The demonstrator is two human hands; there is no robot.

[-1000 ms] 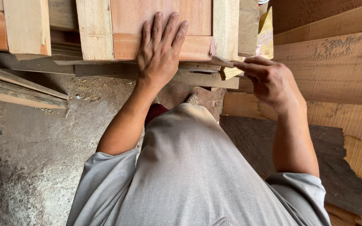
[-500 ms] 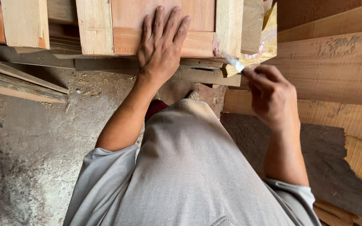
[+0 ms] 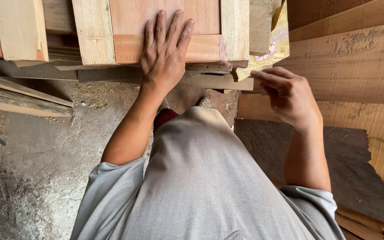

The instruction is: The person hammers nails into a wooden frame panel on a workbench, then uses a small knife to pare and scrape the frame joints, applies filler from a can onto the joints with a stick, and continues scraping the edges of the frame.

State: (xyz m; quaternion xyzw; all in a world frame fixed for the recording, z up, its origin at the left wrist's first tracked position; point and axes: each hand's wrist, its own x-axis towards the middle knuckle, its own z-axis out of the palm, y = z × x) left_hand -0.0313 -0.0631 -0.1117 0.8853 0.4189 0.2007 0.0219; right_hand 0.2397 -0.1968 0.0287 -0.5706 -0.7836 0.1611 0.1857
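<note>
Overhead, looking straight down the front of a person in a pale grey short-sleeved shirt (image 3: 201, 186), the view took in both bare hands at the near edge of a framed wooden panel (image 3: 165, 26) — a reddish-brown board set between pale, rough-sawn rails. The panel lay flat across a stack of darker timber offcuts (image 3: 210, 80), with its long near edge running left to right across the top of the view.

The left hand (image 3: 165, 53) rested palm-down on the reddish board, its fingers (image 3: 161, 26) spread open and flat, pointing away from the body; it gripped nothing and simply pressed on the wood. This hand was the one actually touching the panel.

The right hand (image 3: 290, 98) hovered just beside the panel's right corner, a little nearer the body than the left. Its fingers (image 3: 267, 78) were curled together and pointing left toward the corner, as though pinching something small — whether they held a tool or anything at all could not be made out. The panel's pale right-hand rail (image 3: 235, 29) lay up and to the left of those fingertips, near but apart.

Behind that corner a scrap of yellowish plastic wrapping (image 3: 277, 40) was tucked among the timber. To the right, wide rough brown planks (image 3: 352, 66) leaned in overlapping layers. Below and to the left, a dusty grey concrete floor (image 3: 36, 169) showed, scattered with sawdust, with one shoe tip (image 3: 205, 103) peeping out past the shirt.
</note>
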